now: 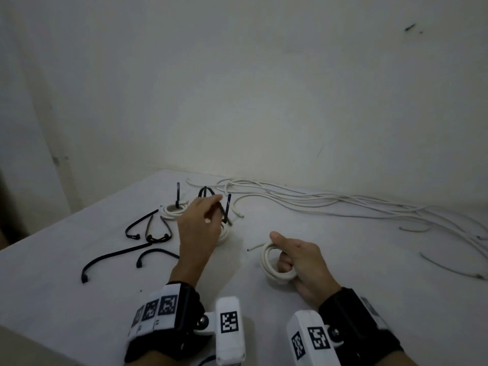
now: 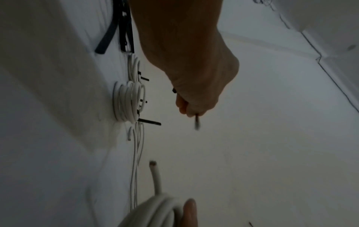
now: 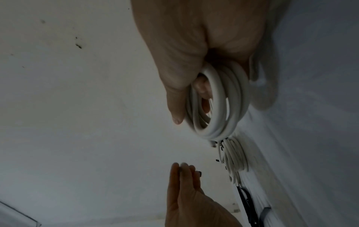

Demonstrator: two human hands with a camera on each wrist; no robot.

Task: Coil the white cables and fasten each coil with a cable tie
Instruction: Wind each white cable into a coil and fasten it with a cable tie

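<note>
My right hand (image 1: 280, 250) grips a white cable coil (image 1: 274, 262) just above the table, thumb on top and fingers through the ring; the right wrist view shows the coil (image 3: 219, 104) close up. To its left, my left hand (image 1: 214, 207) pinches a black cable tie (image 1: 223, 215) over a tied coil (image 1: 224, 233). The tie's end (image 2: 197, 122) sticks out past my left fingertips (image 2: 191, 112). A second tied coil (image 1: 174, 210) lies further left with its tie tail standing up.
Several loose black cable ties (image 1: 155, 236) lie on the white table (image 1: 79, 313) at the left. Loose white cables (image 1: 343, 204) spread along the back and right by the wall. A short cable end (image 1: 254, 248) lies left of the held coil.
</note>
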